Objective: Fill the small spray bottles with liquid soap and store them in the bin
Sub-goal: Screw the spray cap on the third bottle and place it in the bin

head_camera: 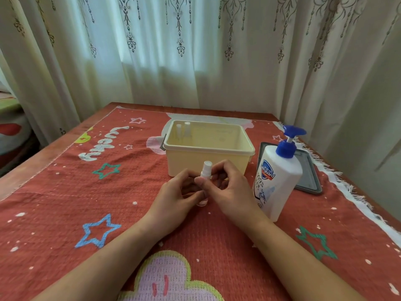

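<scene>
- One pale, patterned curtain (pixel 195 51) hangs across the whole far side, well beyond my grip.
- Under my grip lies the surface (pixel 32 165), covered by a red cloth (pixel 65 203) with stars and a pink cloud figure.
- Just beyond my grip sits the cream bin (pixel 217 149), open-topped, with its near wall close behind my fingers.
- Just right of my right grip (pixel 230 192) stands the white soap bottle (pixel 277 185), upright, with a blue pump on top.
- Beyond the soap bottle and further right, a grey tray (pixel 312 177) lies flat, partly hidden by the bottle.
- My left grip (pixel 173 198) curls round the lower body of the small spray bottle (pixel 206 168).
- My right grip pinches the bottle's upper part between thumb and fingertips, just under the white cap.
- That small spray bottle stands upright between both grips, on the near side of the bin, with its cap on. I cannot tell whether its base touches the cloth or how much liquid it holds.
- Two more spray bottles (pixel 183 131) stand in the bin's far left corner, beyond my left grip.
</scene>
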